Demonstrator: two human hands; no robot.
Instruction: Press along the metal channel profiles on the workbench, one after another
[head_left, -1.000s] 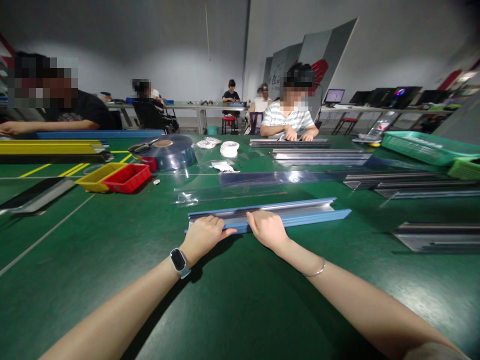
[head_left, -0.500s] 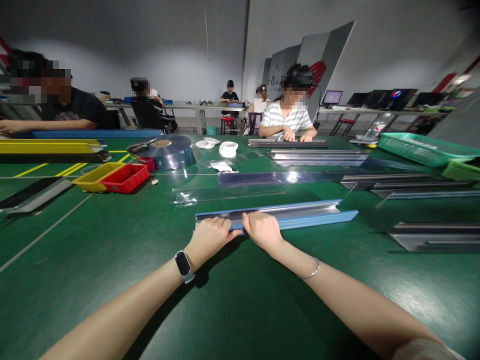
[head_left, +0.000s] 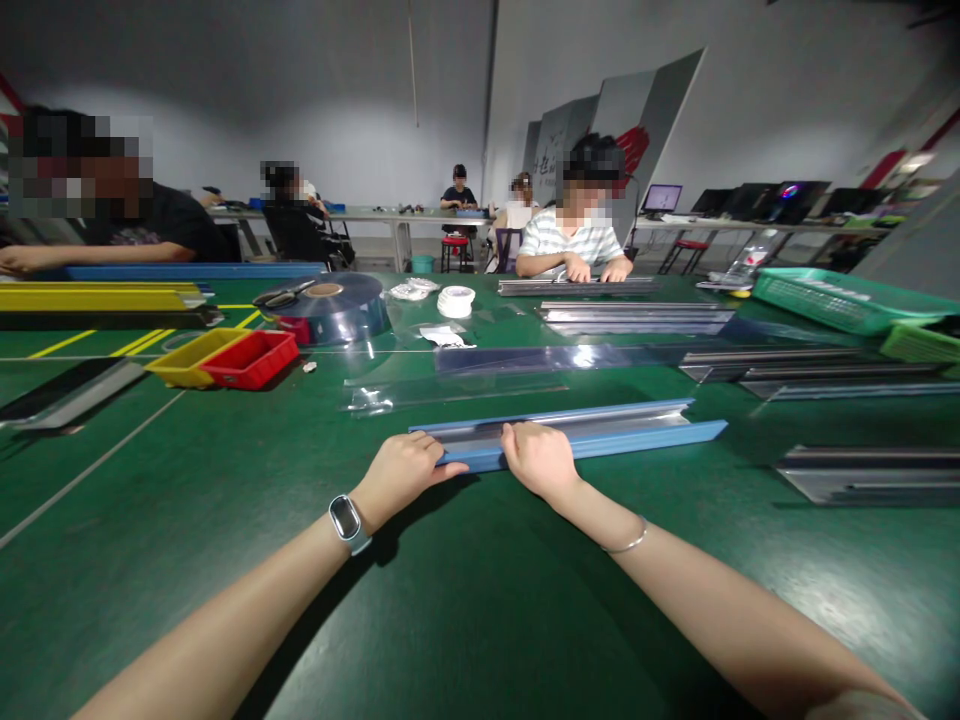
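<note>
A blue channel-shaped profile with a silvery inside lies on the green table in front of me, its right end cut at a slant. My left hand grips its left end, thumb along the near edge and fingers over the top. Further right, my right hand is closed on the near wall of the same profile, around its middle. The fingertips of both hands are partly hidden inside the channel. Just beyond the profile lies a clear plastic strip.
Red bin and yellow bin stand at left, near a film roll with scissors on it. Dark profiles lie at right, a green basket behind them. A person works across the table; another sits at left.
The blue profile has shifted slightly to the right. My right hand has moved right with it, while my left hand has slid left to its end, widening the gap between my hands.
</note>
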